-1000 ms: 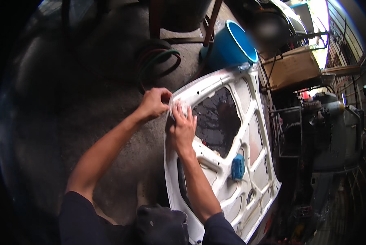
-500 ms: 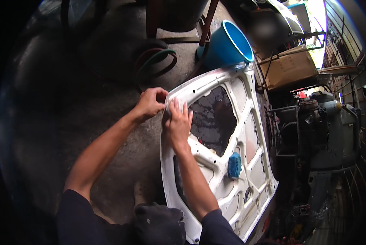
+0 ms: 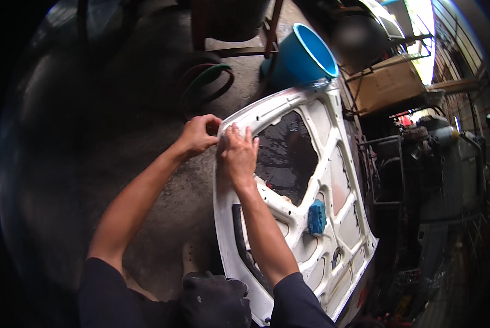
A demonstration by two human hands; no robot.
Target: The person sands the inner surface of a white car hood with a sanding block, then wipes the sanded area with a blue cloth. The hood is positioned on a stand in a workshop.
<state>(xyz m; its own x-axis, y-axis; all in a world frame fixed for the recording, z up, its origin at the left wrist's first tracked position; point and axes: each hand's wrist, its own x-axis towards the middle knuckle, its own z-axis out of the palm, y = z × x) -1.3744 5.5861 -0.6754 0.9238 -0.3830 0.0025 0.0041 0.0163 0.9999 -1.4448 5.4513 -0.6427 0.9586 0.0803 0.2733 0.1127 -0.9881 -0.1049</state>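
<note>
A white car hood (image 3: pixel 231 235) lies with its ribbed inner side up, its long edge running beside my arms. My left hand (image 3: pixel 200 135) is at the hood's left edge, thumb and fingers curled in a pinch around the rim; the fingertips are partly hidden. Just to its right, my right hand (image 3: pixel 240 158) lies on the hood's border, fingers spread and pointing away from me. A blue sponge (image 3: pixel 317 217) rests on a rib right of my right forearm. Dark, wet-looking surface (image 3: pixel 288 158) shows in the large opening beyond my right hand.
Behind the hood's far end, a blue bucket (image 3: pixel 297 63) stands tilted in view. A coiled hose (image 3: pixel 206 79) lies on the concrete floor near a metal stand (image 3: pixel 239 52). At the right are a cardboard box (image 3: pixel 387 85) and dark machine parts (image 3: pixel 387 169).
Both hands stay at the same stretch of the hood's edge, with only a slight shift of the fingers. The whole view has moved a little.
</note>
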